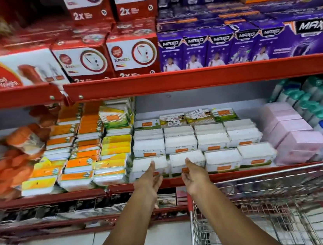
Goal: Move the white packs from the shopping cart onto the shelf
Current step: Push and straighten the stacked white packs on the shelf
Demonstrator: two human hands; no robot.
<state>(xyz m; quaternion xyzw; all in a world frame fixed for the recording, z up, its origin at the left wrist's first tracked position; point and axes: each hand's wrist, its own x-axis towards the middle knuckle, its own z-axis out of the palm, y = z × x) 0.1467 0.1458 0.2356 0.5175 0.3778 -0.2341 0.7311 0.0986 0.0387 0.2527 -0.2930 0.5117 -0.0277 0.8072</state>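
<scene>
Since packs sit flush at the shelf's [164,183] front edge: squaring.
Left hand [149,179]: open, touching pack [149,165].
Right hand [195,176]: open, touching next pack [187,160].

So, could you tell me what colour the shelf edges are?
Red, on the shelf edge, head view.

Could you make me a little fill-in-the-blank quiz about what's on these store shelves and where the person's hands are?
1. Both hands, left hand and right hand, reach toward the front row of ____ packs.
2. Just right of those packs stand ____ boxes.
3. The shelf edge above them is coloured ____.
4. The cart stands on the person's ____ side.

Missing words: white; pink; red; right
</scene>
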